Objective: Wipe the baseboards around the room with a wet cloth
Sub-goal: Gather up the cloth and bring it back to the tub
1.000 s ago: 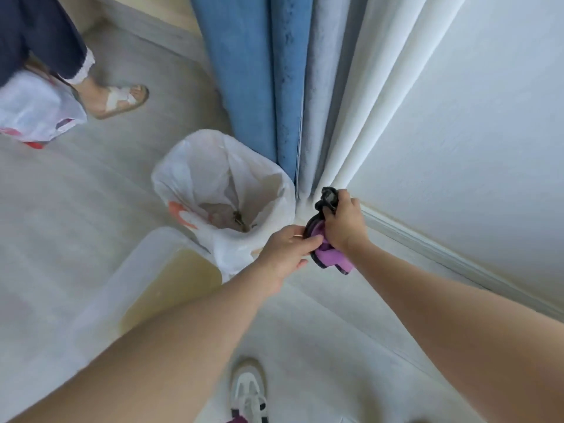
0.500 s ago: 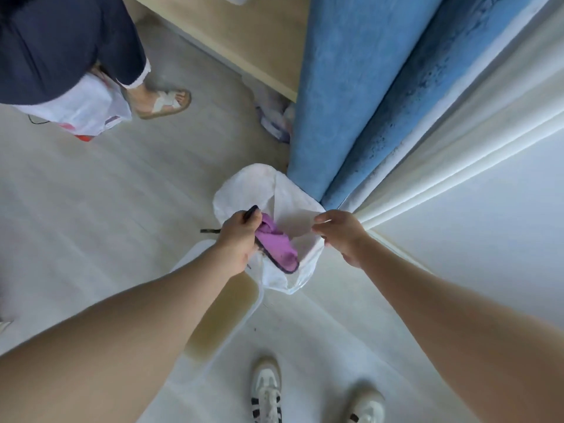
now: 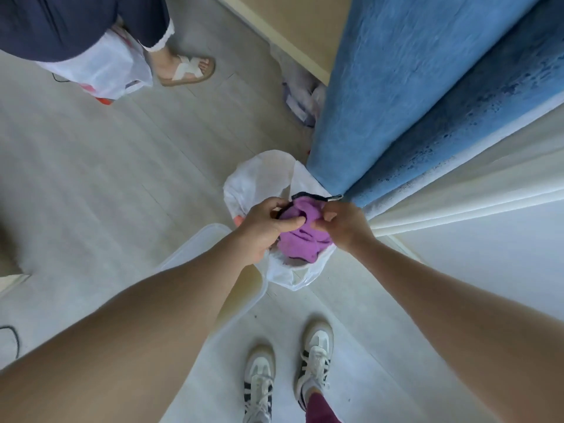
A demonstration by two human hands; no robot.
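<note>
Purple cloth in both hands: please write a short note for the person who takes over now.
Left hand: grips the cloth.
Right hand: pinches the cloth's other side.
The cloth is held above the white bag; the tub of yellowish water sits on the floor below the left arm.
Done: cloth in hand; no wiping shown.
Left: wipe the baseboard under the curtain and around the room.

bag (image 3: 259, 178) contents hidden (cloth (image 3: 300, 236) covers)
</note>
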